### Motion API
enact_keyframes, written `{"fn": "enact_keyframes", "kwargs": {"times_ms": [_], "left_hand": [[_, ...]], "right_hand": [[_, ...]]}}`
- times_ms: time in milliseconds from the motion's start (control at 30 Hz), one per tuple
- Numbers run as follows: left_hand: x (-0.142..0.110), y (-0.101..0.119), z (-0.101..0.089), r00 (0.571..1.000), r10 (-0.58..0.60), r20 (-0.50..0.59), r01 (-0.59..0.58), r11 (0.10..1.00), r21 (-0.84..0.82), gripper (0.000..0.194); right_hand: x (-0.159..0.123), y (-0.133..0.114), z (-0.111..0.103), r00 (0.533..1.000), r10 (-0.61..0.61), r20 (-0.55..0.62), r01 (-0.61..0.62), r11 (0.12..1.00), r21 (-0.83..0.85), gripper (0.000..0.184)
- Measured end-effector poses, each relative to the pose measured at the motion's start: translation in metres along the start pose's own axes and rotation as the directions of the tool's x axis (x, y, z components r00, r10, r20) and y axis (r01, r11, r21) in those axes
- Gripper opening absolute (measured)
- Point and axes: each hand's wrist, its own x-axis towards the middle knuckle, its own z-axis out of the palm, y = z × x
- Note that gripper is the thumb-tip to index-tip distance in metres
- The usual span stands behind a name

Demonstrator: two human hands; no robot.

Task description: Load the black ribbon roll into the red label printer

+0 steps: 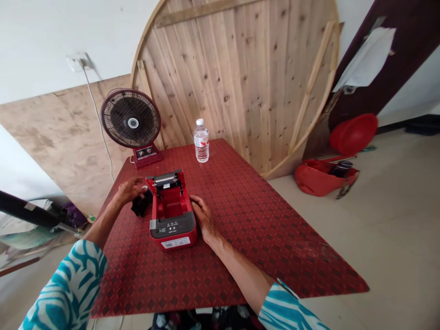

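Note:
A red and black label printer point(173, 224) stands on the table with its lid point(167, 179) raised, so the red hollow inside shows. My right hand point(205, 220) grips the printer's right side. My left hand point(129, 191) is at the printer's left, fingers stretched toward the raised lid and apart. Just below those fingers, against the printer's left side, lies a crumpled-looking black item point(141, 204) whose kind I cannot make out. A small white piece shows by the left fingertips, too small to name.
On the patterned red table point(254, 229) stand a dark red fan point(131, 121) at the back left and a water bottle point(201, 144) behind the printer. A large round wooden panel point(233, 78) leans on the wall. A red bag point(314, 178) rests on the floor at right.

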Motion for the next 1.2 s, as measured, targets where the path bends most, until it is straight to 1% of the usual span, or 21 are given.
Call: {"fn": "enact_keyframes", "kwargs": {"times_ms": [33,100,133,200,267,333,400,467,567,600,667,733,767,833,867,900,967,1000,1067,1133,1200], "left_hand": [[-0.003,-0.007,-0.005,0.999,0.000,-0.046,-0.006,0.992,-0.127,0.040],[-0.012,-0.023,-0.014,0.989,-0.046,-0.138,-0.011,0.922,-0.387,0.049],[-0.017,-0.032,-0.017,0.985,-0.082,-0.150,0.000,0.877,-0.481,0.053],[-0.028,-0.046,-0.018,0.987,-0.134,-0.091,0.057,0.815,-0.577,0.059],[-0.036,-0.054,-0.012,0.988,-0.155,-0.009,0.115,0.768,-0.630,0.065],[-0.041,-0.056,0.000,0.988,-0.154,0.025,0.133,0.745,-0.654,0.069],[-0.041,-0.054,0.011,0.988,-0.155,0.004,0.120,0.747,-0.654,0.070],[-0.041,-0.051,0.018,0.986,-0.162,-0.041,0.098,0.756,-0.648,0.068],[-0.044,-0.050,0.016,0.980,-0.173,-0.093,0.073,0.758,-0.648,0.065],[-0.046,-0.049,0.011,0.980,-0.176,-0.095,0.069,0.744,-0.665,0.066],[-0.055,-0.045,-0.001,0.981,-0.178,-0.073,0.070,0.684,-0.726,0.068],[-0.067,-0.032,-0.014,0.988,-0.156,-0.015,0.084,0.611,-0.787,0.069],[-0.072,-0.023,-0.019,0.992,-0.128,0.023,0.094,0.590,-0.802,0.068],[-0.082,0.002,-0.025,0.996,-0.059,0.074,0.094,0.609,-0.788,0.062],[-0.085,0.017,-0.026,0.994,0.003,0.111,0.083,0.642,-0.762,0.057],[-0.087,0.032,-0.025,0.986,0.083,0.143,0.047,0.685,-0.727,0.054],[-0.088,0.061,-0.020,0.958,0.220,0.184,-0.069,0.798,-0.598,0.049],[-0.087,0.074,-0.016,0.946,0.258,0.198,-0.129,0.857,-0.499,0.047],[-0.084,0.095,-0.007,0.928,0.302,0.218,-0.234,0.928,-0.289,0.045],[-0.078,0.108,0.002,0.907,0.325,0.267,-0.304,0.945,-0.119,0.042],[-0.072,0.117,0.010,0.882,0.318,0.348,-0.349,0.937,0.030,0.040]], "right_hand": [[0.000,-0.001,0.000,1.000,0.000,0.000,0.000,1.000,0.004,0.033],[-0.001,-0.002,0.001,1.000,0.001,0.004,-0.001,1.000,0.010,0.032],[-0.001,-0.002,0.001,1.000,0.003,0.001,-0.003,1.000,0.013,0.032],[-0.001,-0.002,0.002,1.000,0.007,-0.007,-0.007,1.000,0.016,0.032],[-0.001,-0.002,0.002,1.000,0.007,-0.018,-0.006,1.000,0.013,0.032],[-0.001,-0.002,0.002,1.000,-0.002,-0.018,0.002,1.000,0.004,0.032],[-0.001,-0.002,0.002,1.000,-0.013,-0.013,0.013,1.000,0.000,0.032],[0.000,-0.001,0.002,1.000,-0.027,-0.005,0.027,1.000,-0.004,0.033],[0.001,0.000,0.002,0.999,-0.045,-0.003,0.045,0.999,-0.010,0.032],[0.001,0.000,0.002,0.999,-0.047,0.000,0.047,0.999,-0.010,0.032],[0.001,0.000,0.002,0.999,-0.039,0.011,0.039,0.999,-0.003,0.032],[0.000,0.000,0.003,0.999,-0.031,0.016,0.031,1.000,0.004,0.032],[0.000,0.000,0.003,0.999,-0.031,0.016,0.031,1.000,0.003,0.032],[0.000,0.001,0.002,0.999,-0.038,0.012,0.038,0.999,-0.007,0.032],[0.000,0.001,0.002,0.999,-0.041,0.013,0.042,0.999,-0.013,0.032],[0.000,0.002,0.002,0.999,-0.043,0.016,0.044,0.999,-0.018,0.032],[0.001,0.003,0.002,0.999,-0.051,0.018,0.051,0.998,-0.029,0.032],[0.001,0.004,0.002,0.998,-0.057,0.017,0.057,0.998,-0.037,0.031],[0.001,0.004,0.002,0.998,-0.067,0.020,0.068,0.996,-0.052,0.031],[0.001,0.003,0.002,0.998,-0.062,0.028,0.064,0.996,-0.061,0.031],[0.002,0.002,0.003,0.998,-0.051,0.034,0.053,0.997,-0.061,0.032]]}}
